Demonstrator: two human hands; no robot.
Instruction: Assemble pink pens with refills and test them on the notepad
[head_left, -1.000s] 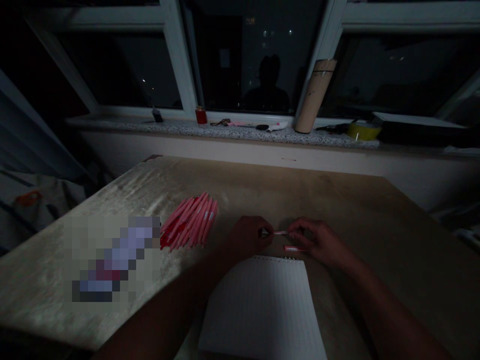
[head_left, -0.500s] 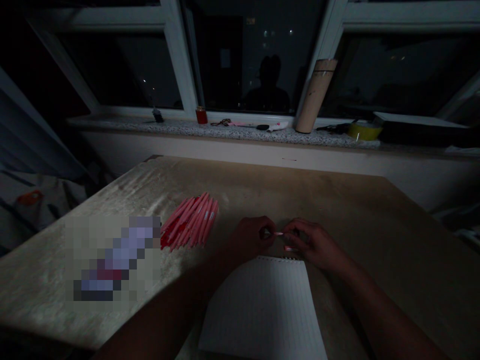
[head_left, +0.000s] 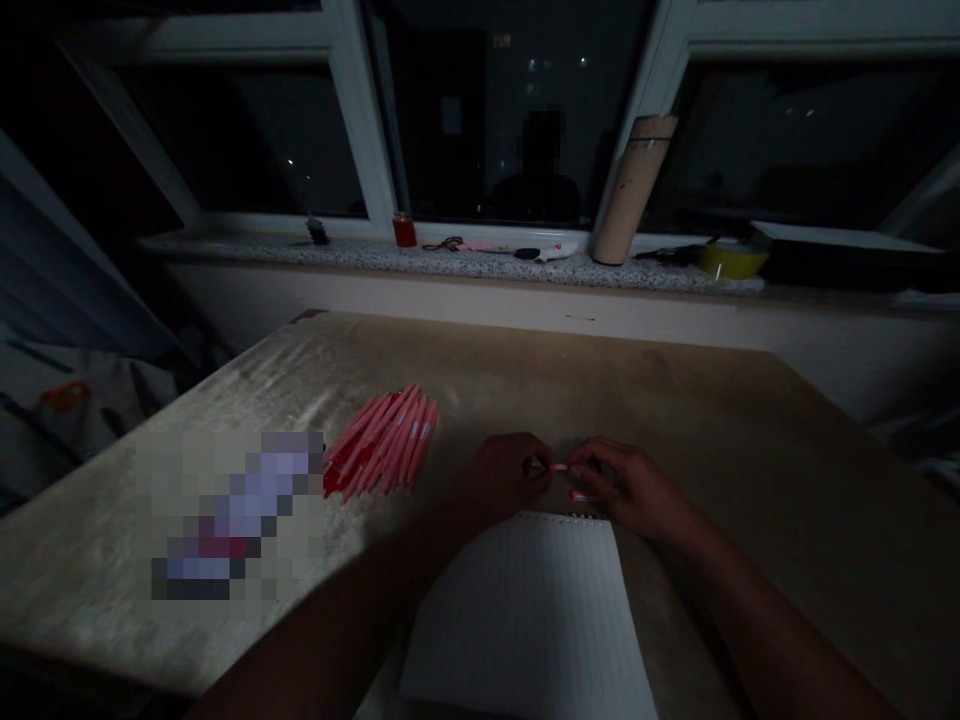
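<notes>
A slim pink pen [head_left: 558, 467] spans the small gap between my hands, just above the far edge of the notepad. My left hand [head_left: 514, 470] pinches its left end, and the fingers of my right hand [head_left: 619, 480] close on its right end. Most of the pen is hidden by the fingers. Under my right hand, a short red and white piece [head_left: 579, 496] lies on the table; its kind is unclear. A spiral-bound lined notepad [head_left: 532, 610] lies below both hands. To their left is a pile of several pink pens [head_left: 382, 440].
On the table's [head_left: 300, 370] left side lies a blurred-out object [head_left: 240, 510]. Along the windowsill [head_left: 465, 265] stand a tall beige cylinder [head_left: 634, 190], a small red jar [head_left: 403, 231] and a yellow tape roll [head_left: 729, 262].
Both hands keep their grip on the pen with hardly any motion. The whole view has shifted very slightly.
</notes>
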